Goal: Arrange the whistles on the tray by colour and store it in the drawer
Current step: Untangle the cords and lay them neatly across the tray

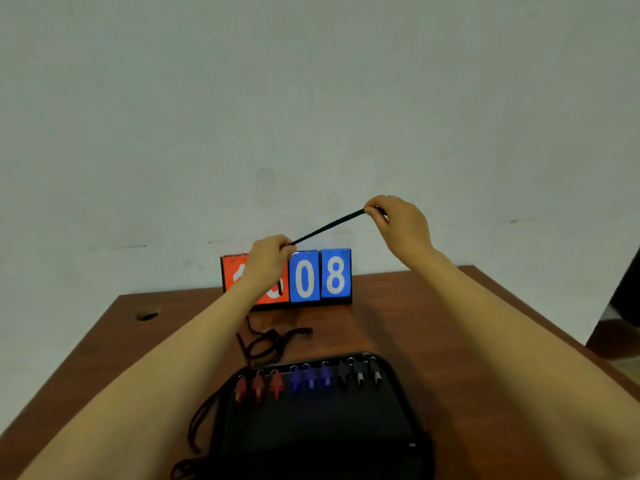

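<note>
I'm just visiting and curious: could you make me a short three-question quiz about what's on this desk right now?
1. How many whistles lie on the black tray, and in which colour order from left to right?
2. True or false: both hands are holding one black cord stretched between them.
3. Which digits show on the blue cards of the scoreboard?

Key
1. Nine: three red whistles, three blue whistles, three black whistles.
2. True: left hand, right hand.
3. 0 and 8.

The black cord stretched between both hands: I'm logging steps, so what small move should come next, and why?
Probably lower the black cord, pinched taut between left hand and right hand, toward the loose cords behind the tray; the whistles already sit grouped red, blue, black.
</note>
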Motion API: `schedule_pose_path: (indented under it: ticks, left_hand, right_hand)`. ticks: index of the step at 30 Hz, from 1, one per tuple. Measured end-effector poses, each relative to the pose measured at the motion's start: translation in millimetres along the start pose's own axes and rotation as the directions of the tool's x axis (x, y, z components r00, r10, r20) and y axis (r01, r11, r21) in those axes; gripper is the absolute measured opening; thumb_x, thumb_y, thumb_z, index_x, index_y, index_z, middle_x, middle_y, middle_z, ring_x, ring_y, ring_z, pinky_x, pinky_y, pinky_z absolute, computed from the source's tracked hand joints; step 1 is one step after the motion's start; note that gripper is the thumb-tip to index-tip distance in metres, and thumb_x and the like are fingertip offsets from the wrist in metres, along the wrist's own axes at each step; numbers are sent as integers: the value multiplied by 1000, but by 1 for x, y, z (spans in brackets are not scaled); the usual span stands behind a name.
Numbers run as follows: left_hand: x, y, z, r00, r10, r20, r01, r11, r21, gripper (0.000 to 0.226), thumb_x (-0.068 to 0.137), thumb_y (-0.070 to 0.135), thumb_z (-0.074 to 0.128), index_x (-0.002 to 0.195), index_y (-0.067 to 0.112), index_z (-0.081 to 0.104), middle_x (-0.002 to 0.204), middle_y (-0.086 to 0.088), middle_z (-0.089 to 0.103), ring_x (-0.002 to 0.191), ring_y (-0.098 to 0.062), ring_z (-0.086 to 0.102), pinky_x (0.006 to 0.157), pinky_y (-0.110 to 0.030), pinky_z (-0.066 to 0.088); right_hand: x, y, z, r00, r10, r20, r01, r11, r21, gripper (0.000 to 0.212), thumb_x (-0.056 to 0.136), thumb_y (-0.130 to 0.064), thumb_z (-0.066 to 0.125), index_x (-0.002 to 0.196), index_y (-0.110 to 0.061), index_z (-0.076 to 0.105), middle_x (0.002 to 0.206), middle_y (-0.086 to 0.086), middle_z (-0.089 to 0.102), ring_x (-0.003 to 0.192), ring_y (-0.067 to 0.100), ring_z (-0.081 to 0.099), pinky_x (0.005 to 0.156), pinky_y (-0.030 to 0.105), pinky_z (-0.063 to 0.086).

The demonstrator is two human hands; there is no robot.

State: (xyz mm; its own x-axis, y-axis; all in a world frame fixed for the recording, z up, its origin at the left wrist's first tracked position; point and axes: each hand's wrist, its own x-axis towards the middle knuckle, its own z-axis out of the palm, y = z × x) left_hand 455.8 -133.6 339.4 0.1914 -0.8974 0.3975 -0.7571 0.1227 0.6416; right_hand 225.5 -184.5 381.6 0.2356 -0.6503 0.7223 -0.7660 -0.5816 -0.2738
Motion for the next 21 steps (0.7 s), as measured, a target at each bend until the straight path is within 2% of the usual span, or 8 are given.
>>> schedule_pose_path:
  ticks: [4, 6, 10, 12, 15, 18, 21]
  left_hand:
    - [-16, 1, -41, 996, -10, -90, 15, 998, 59, 26, 97, 17, 46, 105, 2, 65, 98, -14, 69, 76, -18, 55, 66, -27, 39]
    - [-26, -2, -57, 993, -10, -118, 20, 996, 85, 27, 97, 16, 44, 106, 2, 66, 100, -15, 70, 74, -19, 54, 66, -27, 40]
    - [-47, -8, -81, 989, -2, -150, 23, 989, 144, 29, 98, 17, 42, 110, 1, 65, 105, -16, 69, 92, -27, 61, 75, -30, 43]
    - [-58, -11, -90, 986, 2, -165, 28, 983, 179, 30, 99, 18, 42, 112, 2, 64, 106, -16, 68, 95, -28, 61, 78, -32, 45]
    - [-77, -19, -102, 988, -9, -154, 44, 974, 224, 31, 99, 20, 43, 113, 4, 65, 106, -15, 68, 98, -29, 61, 79, -35, 46]
    - [-98, -30, -103, 991, -20, -136, 56, 962, 267, 29, 99, 21, 43, 108, 7, 67, 102, -13, 68, 92, -27, 61, 77, -36, 47]
    - [-117, -43, -96, 993, -34, -113, 66, 953, 296, 28, 99, 21, 44, 106, 7, 67, 100, -13, 68, 88, -28, 61, 73, -36, 47]
  right_hand:
    - [0, -16, -40, 999, 30, -18, -31, 999, -35, 26, 95, -35, 52, 102, -17, 69, 93, 2, 68, 82, 20, 62, 64, 31, 46]
    - [-6, -21, -53, 999, 33, 15, -32, 999, -38, 26, 95, -35, 53, 101, -15, 69, 91, 2, 67, 81, 20, 61, 63, 29, 42]
    - [-23, -26, -63, 988, 5, 156, 0, 999, -34, 26, 99, -27, 47, 104, -13, 67, 92, 2, 66, 85, 22, 61, 66, 27, 38]
    - [-34, -27, -64, 983, 15, 181, -9, 1000, -30, 25, 99, -26, 46, 105, -13, 67, 93, 3, 66, 83, 21, 60, 66, 28, 39]
    - [-53, -28, -65, 975, 67, 213, -70, 998, 7, 25, 97, -30, 50, 102, -12, 68, 85, 3, 65, 74, 18, 56, 65, 29, 43]
    - [-71, -29, -61, 959, 156, 238, -175, 983, 60, 25, 94, -34, 56, 93, -12, 68, 72, 3, 62, 62, 16, 53, 59, 27, 42]
    - [-89, -31, -52, 942, 195, 273, -239, 961, 137, 21, 97, -25, 52, 92, -11, 66, 75, 5, 65, 59, 15, 57, 64, 27, 45]
